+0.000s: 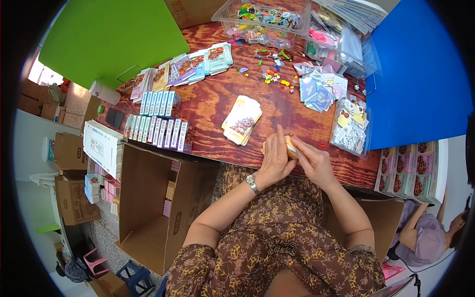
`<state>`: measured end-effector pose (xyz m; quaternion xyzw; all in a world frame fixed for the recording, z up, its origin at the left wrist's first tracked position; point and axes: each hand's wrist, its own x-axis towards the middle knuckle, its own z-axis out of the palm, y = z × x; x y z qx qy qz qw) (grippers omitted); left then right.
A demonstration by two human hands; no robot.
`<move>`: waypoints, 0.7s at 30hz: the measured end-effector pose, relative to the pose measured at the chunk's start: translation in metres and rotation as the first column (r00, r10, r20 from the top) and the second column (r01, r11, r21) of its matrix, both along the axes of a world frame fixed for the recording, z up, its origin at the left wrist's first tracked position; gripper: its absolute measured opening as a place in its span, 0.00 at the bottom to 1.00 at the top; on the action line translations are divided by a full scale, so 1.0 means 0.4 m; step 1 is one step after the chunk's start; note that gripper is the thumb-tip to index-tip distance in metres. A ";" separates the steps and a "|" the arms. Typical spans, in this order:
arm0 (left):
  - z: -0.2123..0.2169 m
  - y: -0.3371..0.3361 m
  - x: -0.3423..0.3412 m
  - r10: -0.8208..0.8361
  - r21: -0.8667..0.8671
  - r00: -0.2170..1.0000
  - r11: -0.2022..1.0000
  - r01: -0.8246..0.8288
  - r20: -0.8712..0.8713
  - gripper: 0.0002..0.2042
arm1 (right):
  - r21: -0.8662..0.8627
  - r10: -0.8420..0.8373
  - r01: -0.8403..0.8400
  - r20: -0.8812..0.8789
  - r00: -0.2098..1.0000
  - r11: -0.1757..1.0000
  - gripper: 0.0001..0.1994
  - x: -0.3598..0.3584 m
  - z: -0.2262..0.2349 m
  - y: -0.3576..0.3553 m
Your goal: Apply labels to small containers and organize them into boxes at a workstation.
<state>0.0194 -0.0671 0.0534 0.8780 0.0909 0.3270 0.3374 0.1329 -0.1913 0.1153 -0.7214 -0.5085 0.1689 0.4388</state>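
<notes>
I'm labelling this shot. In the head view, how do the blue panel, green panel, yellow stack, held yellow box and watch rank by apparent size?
1. Blue panel and green panel: too alike to rank.
2. Yellow stack.
3. Watch.
Held yellow box: partly covered, so left unranked.

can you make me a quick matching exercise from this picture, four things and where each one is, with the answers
Things
1. wristwatch
2. bluish cards
3. yellow carton
4. flat yellow cartons

Places
A. between the left hand and the right hand
B. in a stack, ahead and left of both hands
C. around the left wrist
D. in a loose pile toward the table's right side

Pairs: 1-C, 2-D, 3-A, 4-B
</notes>
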 end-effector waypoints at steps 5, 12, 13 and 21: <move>0.012 -0.015 0.000 0.060 0.052 0.998 0.997 -0.059 -0.030 0.53 | 0.038 -0.004 -0.003 0.163 0.987 0.999 0.22 -0.023 -0.010 0.000; 0.026 -0.022 0.012 0.122 0.053 0.992 0.991 -0.120 -0.041 0.51 | 0.122 -0.104 0.066 0.330 0.938 0.990 0.25 -0.078 -0.025 0.013; 0.027 -0.023 0.015 0.129 0.042 0.991 0.991 -0.128 -0.037 0.50 | 0.139 -0.124 0.075 0.387 0.914 0.987 0.25 -0.083 -0.027 0.014; 0.055 0.030 0.008 0.007 -0.008 0.991 1.000 -0.008 -0.135 0.54 | 0.045 -0.114 0.117 -0.065 0.991 0.992 0.23 -0.024 -0.012 0.026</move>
